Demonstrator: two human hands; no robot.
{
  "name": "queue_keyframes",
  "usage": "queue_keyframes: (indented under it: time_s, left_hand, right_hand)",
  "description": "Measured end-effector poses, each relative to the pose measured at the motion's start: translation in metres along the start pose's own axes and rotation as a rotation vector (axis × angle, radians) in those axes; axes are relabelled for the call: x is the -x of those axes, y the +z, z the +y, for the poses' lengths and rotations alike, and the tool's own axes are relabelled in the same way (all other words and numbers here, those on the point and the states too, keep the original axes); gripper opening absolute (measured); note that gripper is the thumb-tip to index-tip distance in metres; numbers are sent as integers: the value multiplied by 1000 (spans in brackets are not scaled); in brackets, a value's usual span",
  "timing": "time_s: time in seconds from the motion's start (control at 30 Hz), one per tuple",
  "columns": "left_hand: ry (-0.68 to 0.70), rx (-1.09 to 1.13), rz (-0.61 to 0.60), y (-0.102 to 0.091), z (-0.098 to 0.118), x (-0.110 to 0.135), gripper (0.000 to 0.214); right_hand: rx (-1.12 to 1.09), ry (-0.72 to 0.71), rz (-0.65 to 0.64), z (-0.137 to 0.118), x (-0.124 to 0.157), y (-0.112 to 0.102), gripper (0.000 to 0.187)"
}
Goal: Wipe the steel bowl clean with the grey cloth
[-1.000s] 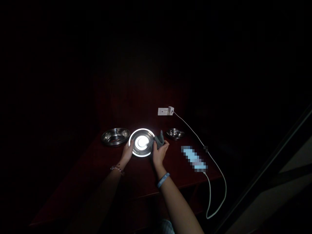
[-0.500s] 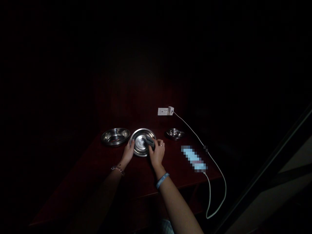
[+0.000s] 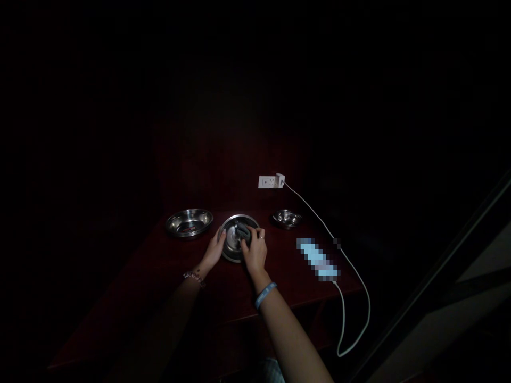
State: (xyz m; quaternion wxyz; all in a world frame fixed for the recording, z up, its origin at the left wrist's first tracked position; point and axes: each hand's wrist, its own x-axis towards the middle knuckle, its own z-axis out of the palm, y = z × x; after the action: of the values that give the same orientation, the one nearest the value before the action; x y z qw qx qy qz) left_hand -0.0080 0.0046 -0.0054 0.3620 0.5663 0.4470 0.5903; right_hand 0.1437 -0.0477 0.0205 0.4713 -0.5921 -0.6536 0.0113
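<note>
A round steel plate (image 3: pixel 230 242) lies on the dark red table (image 3: pixel 167 287) in front of me. My left hand (image 3: pixel 214 251) grips the plate's left rim. My right hand (image 3: pixel 253 252) is closed on a grey cloth (image 3: pixel 241 231) and presses it onto the plate's middle. A bead bracelet is on my left wrist and a blue band on my right.
A larger steel dish (image 3: pixel 189 222) sits left of the plate and a small steel bowl (image 3: pixel 286 218) to its right. A lit phone (image 3: pixel 318 259) lies at the right, with a white cable (image 3: pixel 351 276) leading to a white power strip (image 3: pixel 271 181). The surroundings are dark.
My right hand brought the cloth from the plate's right edge onto its middle. The bright glare on the plate has gone, and the plate has shifted slightly right.
</note>
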Motion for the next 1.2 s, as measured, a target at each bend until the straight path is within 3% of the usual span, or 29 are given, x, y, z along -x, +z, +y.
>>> queue_keyframes:
  time_s: [0.4,0.97,1.2]
  left_hand:
    - [-15,17,-45,1,0,3,58]
    - [-34,45,2,-3,-9,-5,51]
    - [-19,-31,-19,-7,-7,-6,53]
  right_hand:
    - [-56,-70,7,5,-1,6,44]
    - [-104,-257,-233,6,0,9,47]
    - [-54,-272,-301,1,1,7,35]
